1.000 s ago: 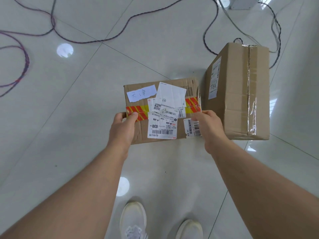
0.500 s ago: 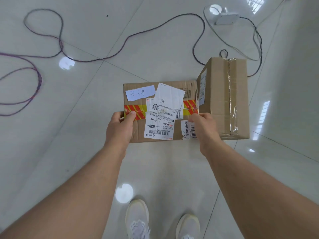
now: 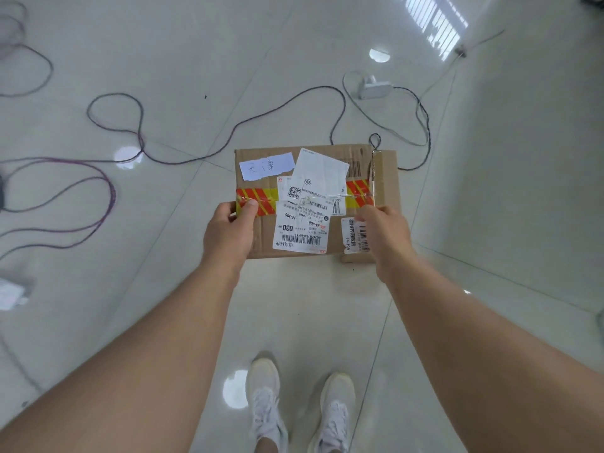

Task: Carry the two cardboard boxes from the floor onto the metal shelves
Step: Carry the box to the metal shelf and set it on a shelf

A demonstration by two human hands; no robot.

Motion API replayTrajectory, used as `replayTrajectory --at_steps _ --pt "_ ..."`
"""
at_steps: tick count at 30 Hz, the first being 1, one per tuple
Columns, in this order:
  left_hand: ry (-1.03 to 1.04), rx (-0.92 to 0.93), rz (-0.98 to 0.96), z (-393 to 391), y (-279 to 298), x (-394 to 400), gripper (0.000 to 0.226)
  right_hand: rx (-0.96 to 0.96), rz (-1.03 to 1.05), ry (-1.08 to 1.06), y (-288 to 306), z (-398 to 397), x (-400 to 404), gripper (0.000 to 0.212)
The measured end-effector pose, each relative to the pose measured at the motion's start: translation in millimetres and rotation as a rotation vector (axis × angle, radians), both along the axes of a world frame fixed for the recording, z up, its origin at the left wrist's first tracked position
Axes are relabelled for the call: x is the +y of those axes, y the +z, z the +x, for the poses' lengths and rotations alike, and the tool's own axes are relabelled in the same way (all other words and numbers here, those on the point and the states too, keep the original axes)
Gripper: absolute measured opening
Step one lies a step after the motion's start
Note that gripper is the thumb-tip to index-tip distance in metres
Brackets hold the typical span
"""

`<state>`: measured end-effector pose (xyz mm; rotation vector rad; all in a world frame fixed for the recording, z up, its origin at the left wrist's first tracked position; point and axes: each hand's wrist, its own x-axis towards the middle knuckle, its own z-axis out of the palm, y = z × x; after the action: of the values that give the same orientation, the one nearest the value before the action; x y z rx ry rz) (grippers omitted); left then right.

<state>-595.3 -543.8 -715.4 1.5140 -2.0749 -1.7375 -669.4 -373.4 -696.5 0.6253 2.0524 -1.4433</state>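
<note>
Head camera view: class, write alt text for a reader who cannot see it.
Two bare hands, left hand and right hand, grip the sides of a flat brown cardboard box with white labels and red-yellow tape, above a second plain brown cardboard box. Dark cables loop across the glossy white tiled floor.

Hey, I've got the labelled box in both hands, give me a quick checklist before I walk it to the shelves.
1. Left hand gripping the labelled box's left edge: ok.
2. Right hand gripping its right edge: ok.
3. Box level: ok, its top faces up.
4. Second box: mostly hidden behind the held one; whether the two touch, cannot tell.
5. Walking path: not ok, cables loop over the floor ahead and to the left.
6. Shelves: not in view, cannot tell.
</note>
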Motion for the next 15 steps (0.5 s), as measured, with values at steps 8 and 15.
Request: replayTrajectory --at_steps 8,15 --pt "-0.142 -0.018 0.044 31.2 88.4 41.8 0.020 0.038 -0.032 -0.148 79.6 54.1 56.9 0.007" --pt "-0.360 0.027 0.055 58.0 159.4 88.6 0.024 0.098 -0.030 -0.371 134.2 123.4 116.0 0.007"
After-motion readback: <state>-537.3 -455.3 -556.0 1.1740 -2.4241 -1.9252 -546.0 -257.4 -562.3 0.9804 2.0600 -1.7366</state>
